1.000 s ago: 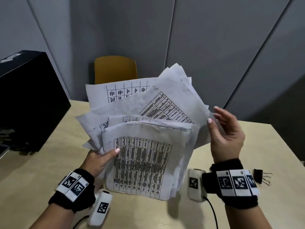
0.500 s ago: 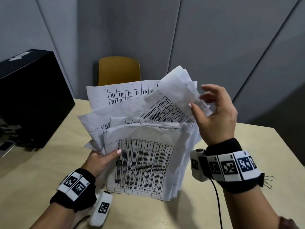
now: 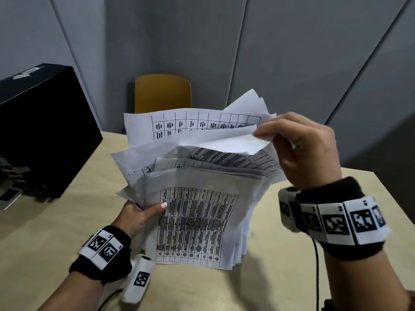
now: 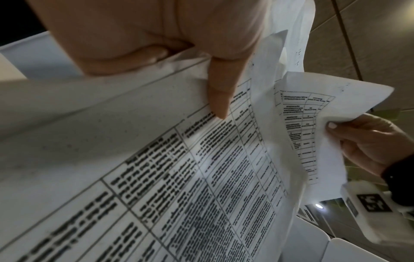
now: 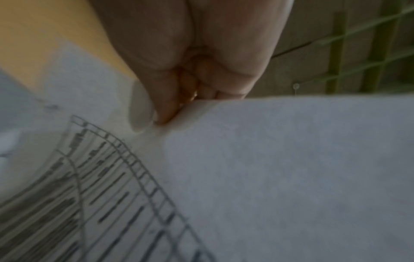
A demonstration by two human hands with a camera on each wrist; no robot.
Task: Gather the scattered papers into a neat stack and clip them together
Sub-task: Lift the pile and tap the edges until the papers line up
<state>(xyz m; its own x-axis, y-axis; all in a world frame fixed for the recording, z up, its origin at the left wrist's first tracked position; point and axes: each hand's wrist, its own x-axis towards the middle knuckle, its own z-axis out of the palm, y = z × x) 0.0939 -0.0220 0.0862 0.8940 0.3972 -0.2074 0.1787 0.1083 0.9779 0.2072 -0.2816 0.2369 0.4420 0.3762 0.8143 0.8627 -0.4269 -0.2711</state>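
Note:
A fanned, uneven bundle of printed papers (image 3: 197, 221) stands on its lower edge on the wooden table (image 3: 56, 232). My left hand (image 3: 139, 215) grips its left edge, thumb across the front sheet (image 4: 156, 177). My right hand (image 3: 298, 151) pinches the top right corner of one rear sheet (image 3: 235, 142) and bends it forward over the bundle. The left wrist view shows that pinch (image 4: 336, 129) from below; the right wrist view shows fingers closed on a sheet's edge (image 5: 268, 159). The binder clip is out of sight.
A black box (image 3: 40, 131) sits at the table's left side. A yellow chair (image 3: 162, 93) stands behind the table against grey wall panels. A cable (image 3: 316, 272) hangs from my right wrist down to the table's near right part.
My right hand rose from the bundle's right side to its top right corner and took hold of a rear sheet, folding it forward. The binder clip went out of sight behind my wrist.

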